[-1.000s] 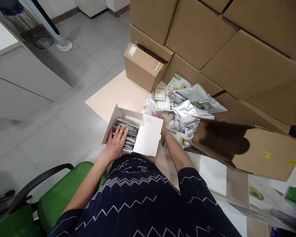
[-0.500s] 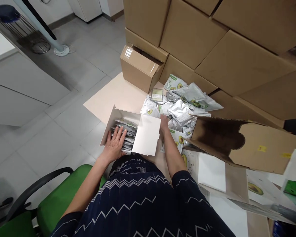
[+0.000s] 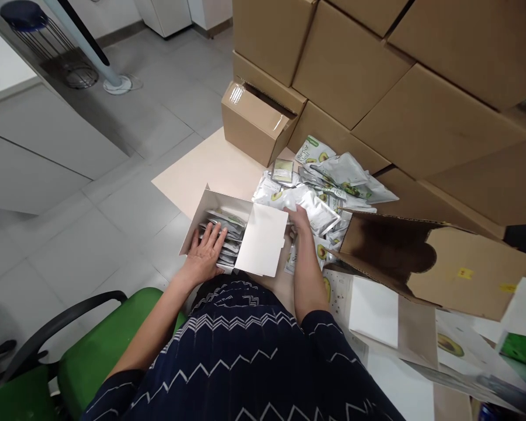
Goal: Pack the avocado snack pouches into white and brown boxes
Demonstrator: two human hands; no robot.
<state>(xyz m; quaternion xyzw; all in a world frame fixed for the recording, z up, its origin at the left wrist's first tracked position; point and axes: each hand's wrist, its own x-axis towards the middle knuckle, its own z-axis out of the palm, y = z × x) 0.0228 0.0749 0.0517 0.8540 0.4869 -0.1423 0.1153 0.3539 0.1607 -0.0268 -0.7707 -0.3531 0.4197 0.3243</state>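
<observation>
My left hand (image 3: 203, 252) lies with fingers stretched out on a row of silver sachets (image 3: 232, 223) standing inside an open white carton (image 3: 263, 237). The carton's flap is folded out to the right. Beside that flap, my right hand (image 3: 298, 219) is closed on the near edge of a silver sachet (image 3: 322, 213) at the front of a loose pile. Part of its grip is hidden behind the hand. Printed pouches with avocado pictures (image 3: 312, 151) lie in the same pile.
A tipped brown cardboard box (image 3: 386, 248) opens toward the pile from the right. Another small brown box (image 3: 256, 126) stands behind, against a wall of stacked cartons (image 3: 355, 70). White flattened packaging (image 3: 374, 310) lies front right. A green chair (image 3: 109, 345) is at my left.
My right hand has drawn back slightly from the pile, and a silver sachet has shifted with it. The left hand stays on the sachets in the carton. The view has shifted a little.
</observation>
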